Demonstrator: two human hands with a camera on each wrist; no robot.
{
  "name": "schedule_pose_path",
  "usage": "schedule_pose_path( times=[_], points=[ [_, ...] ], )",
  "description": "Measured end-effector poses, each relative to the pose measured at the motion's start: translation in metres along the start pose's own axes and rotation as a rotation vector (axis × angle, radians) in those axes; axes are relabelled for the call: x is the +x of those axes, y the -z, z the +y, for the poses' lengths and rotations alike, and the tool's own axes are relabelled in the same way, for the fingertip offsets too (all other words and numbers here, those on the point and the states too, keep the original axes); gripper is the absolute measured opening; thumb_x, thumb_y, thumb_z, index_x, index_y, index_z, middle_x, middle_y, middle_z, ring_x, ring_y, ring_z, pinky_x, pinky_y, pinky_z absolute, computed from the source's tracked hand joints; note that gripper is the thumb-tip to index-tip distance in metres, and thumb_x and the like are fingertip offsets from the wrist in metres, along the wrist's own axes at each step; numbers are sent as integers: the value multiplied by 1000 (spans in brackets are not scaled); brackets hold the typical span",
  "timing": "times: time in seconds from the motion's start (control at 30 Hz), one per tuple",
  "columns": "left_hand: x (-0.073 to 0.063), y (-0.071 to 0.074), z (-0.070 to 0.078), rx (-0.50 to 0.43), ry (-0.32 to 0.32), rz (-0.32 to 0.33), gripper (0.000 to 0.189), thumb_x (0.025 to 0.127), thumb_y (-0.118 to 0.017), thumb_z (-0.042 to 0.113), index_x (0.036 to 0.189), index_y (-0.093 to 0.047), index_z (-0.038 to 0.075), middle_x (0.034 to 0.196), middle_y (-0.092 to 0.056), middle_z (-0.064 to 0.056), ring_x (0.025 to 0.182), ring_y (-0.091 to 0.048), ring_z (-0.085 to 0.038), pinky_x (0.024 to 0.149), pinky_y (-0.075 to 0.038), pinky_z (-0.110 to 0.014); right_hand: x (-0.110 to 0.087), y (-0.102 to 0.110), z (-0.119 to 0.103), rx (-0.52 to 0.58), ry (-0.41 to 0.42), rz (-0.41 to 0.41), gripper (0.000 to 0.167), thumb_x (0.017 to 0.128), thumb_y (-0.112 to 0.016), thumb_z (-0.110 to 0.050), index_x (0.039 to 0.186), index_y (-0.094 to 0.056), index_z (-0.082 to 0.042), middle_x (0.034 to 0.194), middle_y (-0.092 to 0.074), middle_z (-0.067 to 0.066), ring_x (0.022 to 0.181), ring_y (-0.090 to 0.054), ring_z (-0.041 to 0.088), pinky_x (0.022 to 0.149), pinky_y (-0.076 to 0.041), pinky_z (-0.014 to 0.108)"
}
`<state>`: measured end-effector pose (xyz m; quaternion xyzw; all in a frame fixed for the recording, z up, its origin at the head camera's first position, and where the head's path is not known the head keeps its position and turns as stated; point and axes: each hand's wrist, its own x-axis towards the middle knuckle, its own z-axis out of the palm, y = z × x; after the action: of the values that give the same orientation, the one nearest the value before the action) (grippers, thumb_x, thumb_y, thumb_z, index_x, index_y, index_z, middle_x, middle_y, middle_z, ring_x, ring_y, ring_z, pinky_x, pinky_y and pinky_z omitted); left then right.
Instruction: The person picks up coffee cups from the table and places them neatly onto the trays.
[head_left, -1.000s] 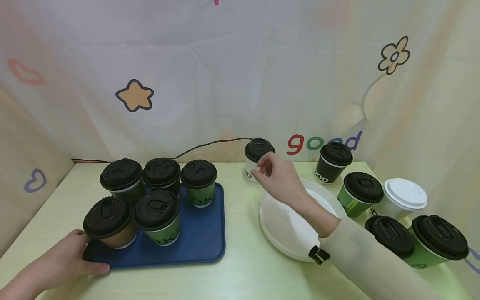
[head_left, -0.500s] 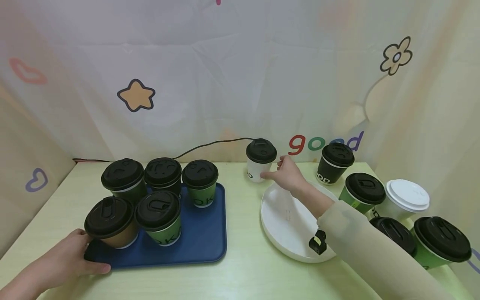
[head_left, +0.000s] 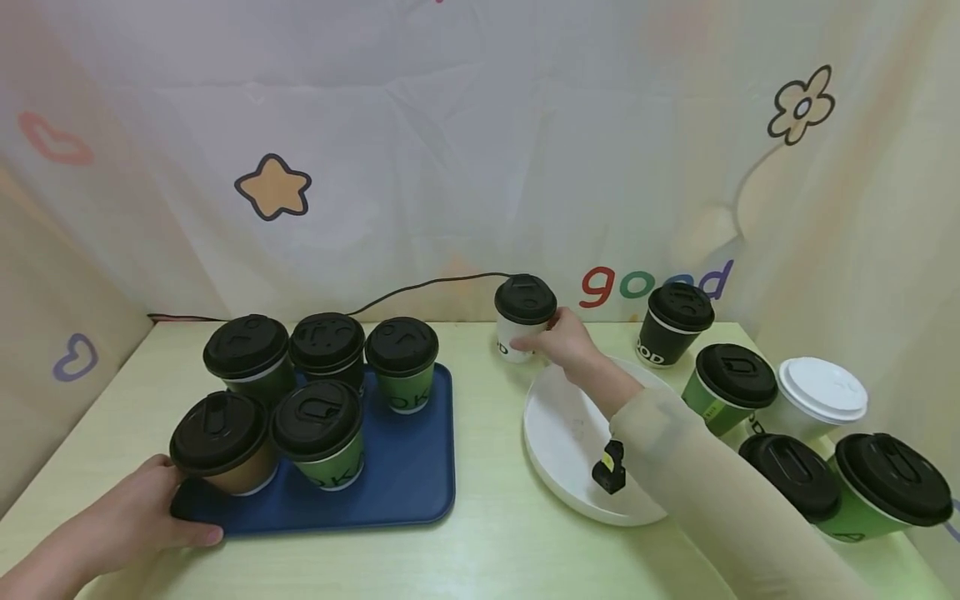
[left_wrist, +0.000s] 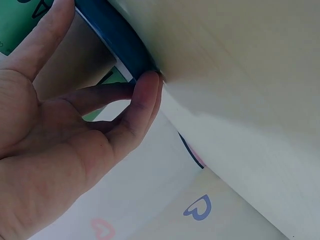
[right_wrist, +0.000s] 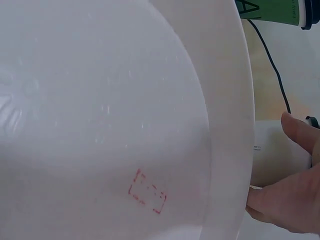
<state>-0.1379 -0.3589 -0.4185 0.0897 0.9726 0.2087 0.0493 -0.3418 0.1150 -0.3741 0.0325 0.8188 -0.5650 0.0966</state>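
At the back middle of the table, my right hand (head_left: 568, 343) holds a white paper cup (head_left: 513, 335) with a black lid. Its thumb is on the near side and the fingers are behind the cup. In the right wrist view, the cup (right_wrist: 277, 157) lies between thumb and fingers, just past a white plate's rim (right_wrist: 235, 100). My left hand (head_left: 138, 517) grips the front left corner of a blue tray (head_left: 408, 479), thumb along the front edge. In the left wrist view, its curled fingertips (left_wrist: 147, 90) press the tray's side. Several lidded cups stand on the tray, a brown one (head_left: 240, 477) nearest this hand.
The round white plate (head_left: 562, 450) lies under my right forearm. To its right stand a black cup (head_left: 663, 337), a green cup (head_left: 708, 404), a white-lidded cup (head_left: 821, 387) and others. A thin cable (head_left: 420, 286) runs along the back by the curtain.
My right hand has come down from above the plate to the white cup's right side and closed round it. The left hand stays at the tray corner.
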Motion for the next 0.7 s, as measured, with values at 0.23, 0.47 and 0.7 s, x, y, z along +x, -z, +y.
schedule_pose_path(
  times=[0.23, 0.47, 0.7],
  points=[
    [0, 2, 4, 16, 3, 1, 82, 66, -98, 29, 123, -60, -16, 114, -62, -35, 113, -51, -57, 93, -43, -68, 9, -4, 4, 72, 15, 1, 76, 87, -80, -4, 148, -36, 3, 152, -44, 20, 142, -38, 36, 119, -26, 50],
    [1, 2, 3, 5, 24, -37, 87, 68, -97, 30, 128, -55, -18, 121, -56, -41, 117, -48, -59, 94, -41, -69, 7, -3, 3, 33, 65, -32, 70, 89, -79, -5, 148, -41, 1, 150, -47, 19, 141, -40, 35, 119, -27, 50],
    [-1, 1, 2, 5, 3, -6, 85, 67, -97, 29, 126, -57, -17, 120, -58, -39, 116, -50, -58, 93, -42, -68, -6, -1, -5, -50, 112, -91, 66, 90, -81, -11, 145, -46, -2, 145, -52, 16, 138, -43, 34, 116, -31, 51]
  ],
)
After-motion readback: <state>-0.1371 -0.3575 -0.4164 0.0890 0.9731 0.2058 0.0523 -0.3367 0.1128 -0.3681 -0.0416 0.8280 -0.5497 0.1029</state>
